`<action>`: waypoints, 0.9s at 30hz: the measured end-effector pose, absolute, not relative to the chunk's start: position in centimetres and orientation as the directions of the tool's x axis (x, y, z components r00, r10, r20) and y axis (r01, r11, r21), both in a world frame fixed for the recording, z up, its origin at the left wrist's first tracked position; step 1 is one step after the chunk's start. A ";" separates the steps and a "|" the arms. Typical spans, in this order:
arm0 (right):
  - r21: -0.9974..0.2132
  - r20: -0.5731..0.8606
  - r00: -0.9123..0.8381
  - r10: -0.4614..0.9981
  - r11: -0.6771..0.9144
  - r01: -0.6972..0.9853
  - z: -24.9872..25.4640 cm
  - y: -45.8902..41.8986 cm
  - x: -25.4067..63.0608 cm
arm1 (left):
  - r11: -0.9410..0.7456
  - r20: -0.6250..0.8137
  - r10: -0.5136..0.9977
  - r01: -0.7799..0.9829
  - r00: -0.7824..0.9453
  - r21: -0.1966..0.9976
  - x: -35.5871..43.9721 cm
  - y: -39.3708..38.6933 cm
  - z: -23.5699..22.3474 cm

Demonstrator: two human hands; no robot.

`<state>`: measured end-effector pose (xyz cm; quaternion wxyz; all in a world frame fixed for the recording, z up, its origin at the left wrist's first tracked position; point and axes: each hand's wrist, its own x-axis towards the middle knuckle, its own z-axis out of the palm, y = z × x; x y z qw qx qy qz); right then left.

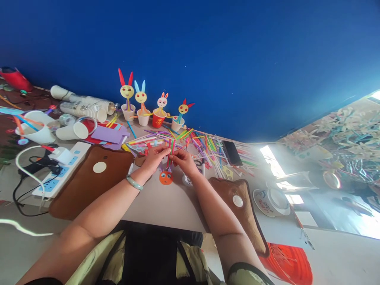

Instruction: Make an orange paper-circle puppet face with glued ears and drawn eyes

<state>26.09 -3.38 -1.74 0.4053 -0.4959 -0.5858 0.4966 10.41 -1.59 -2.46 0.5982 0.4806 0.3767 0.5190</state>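
Note:
Close together over the table, both hands pinch narrow coloured strips [171, 145], red and green, held upright between them. My left hand [156, 157] has thumb and fingers pressed on the strips' left side. From the right, my right hand [184, 160] grips the same strips a little lower. Just below the fingertips lies an orange paper face [166, 178] with drawn eyes and purple pieces at its top. A roll of clear tape [187, 180] sits beside my right wrist. The fingers partly cover the strips, so I cannot tell whether they are joined.
Behind the hands, many coloured strips [208, 148] are strewn about, with a black phone [232, 153] among them. Several rabbit-faced figures stand in paper cups [159, 118] along the blue wall. Brown cushions [92, 178] flank the arms. A power strip [61, 170] with cables is at left.

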 end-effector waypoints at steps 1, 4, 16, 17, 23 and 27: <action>-0.984 -0.015 -0.180 0.984 0.017 0.177 -1.7 -3.4 26.1 | 0.002 0.045 0.983 -0.256 0.178 0.967 10.4 -1.6 -2.5; -0.985 -0.006 -0.184 0.983 0.026 0.171 -1.8 -3.3 26.1 | 0.007 0.041 0.982 -0.252 0.185 0.968 10.5 -1.6 -2.6; -0.984 -0.002 -0.171 0.985 0.029 0.176 -1.8 -3.4 25.8 | 0.012 0.033 0.980 -0.224 0.196 0.975 10.6 -1.7 -3.1; -0.985 -0.003 -0.171 0.985 0.027 0.172 -1.9 -3.4 25.8 | 0.012 0.033 0.979 -0.223 0.199 0.975 10.6 -1.7 -3.1; -0.987 -0.008 -0.193 0.981 0.023 0.158 -2.2 -3.4 25.8 | 0.011 0.039 0.977 -0.228 0.211 0.974 10.5 -1.6 -3.4; -0.987 -0.017 -0.194 0.981 0.014 0.159 -2.2 -3.5 25.7 | 0.006 0.044 0.978 -0.237 0.204 0.971 10.5 -1.6 -3.5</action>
